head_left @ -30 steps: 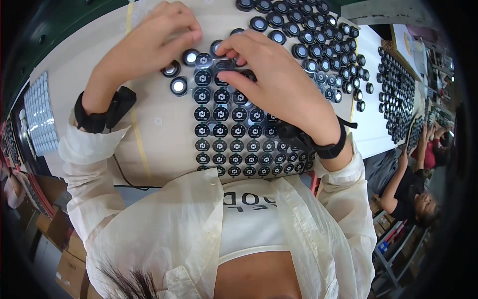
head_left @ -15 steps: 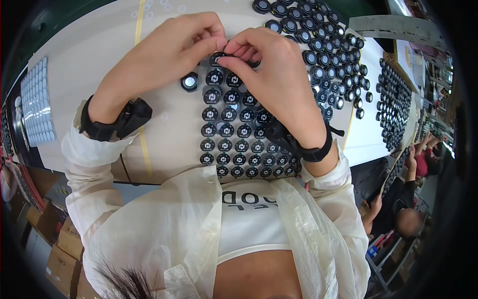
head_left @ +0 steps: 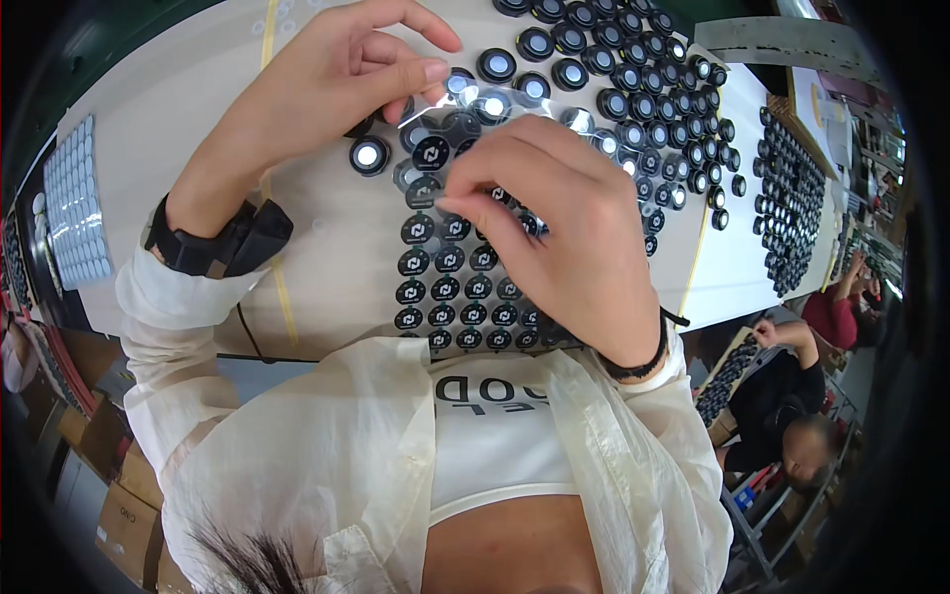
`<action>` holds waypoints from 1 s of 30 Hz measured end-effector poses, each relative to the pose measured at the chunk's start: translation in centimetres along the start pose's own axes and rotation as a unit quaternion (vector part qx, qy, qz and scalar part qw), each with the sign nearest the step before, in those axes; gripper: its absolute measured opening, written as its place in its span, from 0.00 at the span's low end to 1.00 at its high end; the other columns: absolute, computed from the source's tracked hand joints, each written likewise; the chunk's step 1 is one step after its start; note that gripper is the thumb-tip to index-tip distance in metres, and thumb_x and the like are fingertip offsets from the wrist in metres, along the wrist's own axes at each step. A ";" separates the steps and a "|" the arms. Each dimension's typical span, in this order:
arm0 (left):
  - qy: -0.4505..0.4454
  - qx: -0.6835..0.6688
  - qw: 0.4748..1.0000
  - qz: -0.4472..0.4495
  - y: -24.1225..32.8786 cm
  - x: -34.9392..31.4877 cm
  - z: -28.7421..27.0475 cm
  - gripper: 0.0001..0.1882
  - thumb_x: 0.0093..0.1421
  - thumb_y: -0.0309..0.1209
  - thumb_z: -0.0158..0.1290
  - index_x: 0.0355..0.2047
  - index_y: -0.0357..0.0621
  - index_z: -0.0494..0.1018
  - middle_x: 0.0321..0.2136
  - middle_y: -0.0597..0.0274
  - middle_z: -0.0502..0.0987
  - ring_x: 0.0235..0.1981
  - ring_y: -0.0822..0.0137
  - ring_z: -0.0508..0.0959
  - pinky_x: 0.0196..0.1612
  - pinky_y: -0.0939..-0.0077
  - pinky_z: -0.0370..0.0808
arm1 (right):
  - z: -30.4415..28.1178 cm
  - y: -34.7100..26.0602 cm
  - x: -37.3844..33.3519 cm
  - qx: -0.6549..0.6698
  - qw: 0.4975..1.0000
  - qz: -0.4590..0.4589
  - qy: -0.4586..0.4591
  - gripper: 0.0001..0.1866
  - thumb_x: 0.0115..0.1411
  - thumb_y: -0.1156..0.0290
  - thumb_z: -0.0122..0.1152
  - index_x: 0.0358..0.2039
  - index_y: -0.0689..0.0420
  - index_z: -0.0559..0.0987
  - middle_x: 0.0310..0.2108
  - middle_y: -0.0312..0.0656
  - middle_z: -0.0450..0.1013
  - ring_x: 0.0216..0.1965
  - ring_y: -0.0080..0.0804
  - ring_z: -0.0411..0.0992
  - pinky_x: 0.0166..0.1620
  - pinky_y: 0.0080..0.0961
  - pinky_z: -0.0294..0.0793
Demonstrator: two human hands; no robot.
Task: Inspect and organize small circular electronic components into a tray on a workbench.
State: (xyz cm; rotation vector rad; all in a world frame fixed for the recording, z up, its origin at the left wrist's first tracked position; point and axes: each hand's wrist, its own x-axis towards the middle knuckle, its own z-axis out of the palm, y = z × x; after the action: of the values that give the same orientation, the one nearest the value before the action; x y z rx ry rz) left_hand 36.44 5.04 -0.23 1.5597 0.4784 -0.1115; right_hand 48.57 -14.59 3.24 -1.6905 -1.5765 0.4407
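Co-worker [head_left: 784, 401], lower right, holds one tray [head_left: 742, 339] of dark pieces [head_left: 719, 394] as wearer's left fingers [head_left: 430, 25] spread and right fingers [head_left: 485, 158], grip unclear, curl over stickers [head_left: 448, 259].

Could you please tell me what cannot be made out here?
In the head view:
Sticker sheet: partly covered by the right hand.
What the right hand pinches, if anything: hidden by its own fingers.
What lies directly beneath the left hand: covered by it.
Topmost black discs: cut off by the upper edge.
Pieces on the co-worker's tray: too small.
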 end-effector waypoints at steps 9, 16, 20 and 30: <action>0.071 0.395 0.910 0.107 -0.5 -3.8 -2.3 0.17 0.58 0.20 0.58 0.48 0.42 0.74 0.39 0.65 0.76 0.34 0.70 0.74 0.38 0.77 0.72 | -3.4 0.5 -2.3 0.069 0.989 0.130 0.020 0.07 0.52 0.80 0.68 0.32 0.62 0.80 0.30 0.40 0.78 0.32 0.32 0.76 0.39 0.23 0.73; 0.104 0.422 0.895 0.101 -1.4 -4.7 0.4 0.19 0.50 0.17 0.59 0.44 0.39 0.73 0.39 0.55 0.75 0.36 0.54 0.79 0.42 0.65 0.76 | -3.6 1.8 -2.7 0.114 0.983 0.143 -0.006 0.05 0.55 0.81 0.67 0.32 0.64 0.79 0.32 0.39 0.77 0.37 0.24 0.73 0.45 0.21 0.71; 0.107 0.335 0.929 0.111 0.5 -4.0 0.1 0.20 0.50 0.15 0.61 0.45 0.36 0.75 0.42 0.57 0.79 0.43 0.63 0.82 0.49 0.71 0.77 | -3.1 2.8 -3.0 0.199 0.966 0.154 0.055 0.06 0.55 0.77 0.67 0.33 0.62 0.79 0.29 0.38 0.77 0.33 0.26 0.75 0.43 0.22 0.73; 0.022 -0.087 0.976 0.198 1.0 -0.3 6.2 0.25 0.52 0.13 0.62 0.51 0.29 0.71 0.50 0.47 0.78 0.49 0.61 0.81 0.54 0.69 0.78 | -3.5 3.0 -2.9 0.379 0.902 0.151 0.143 0.14 0.57 0.84 0.66 0.44 0.66 0.78 0.38 0.40 0.77 0.39 0.21 0.73 0.47 0.20 0.73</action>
State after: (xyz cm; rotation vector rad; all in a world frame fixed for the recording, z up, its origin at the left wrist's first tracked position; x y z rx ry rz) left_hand 37.87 -1.01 0.42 1.4586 0.1964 0.2656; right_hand 52.55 -18.25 2.64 -1.2914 -0.7630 0.7999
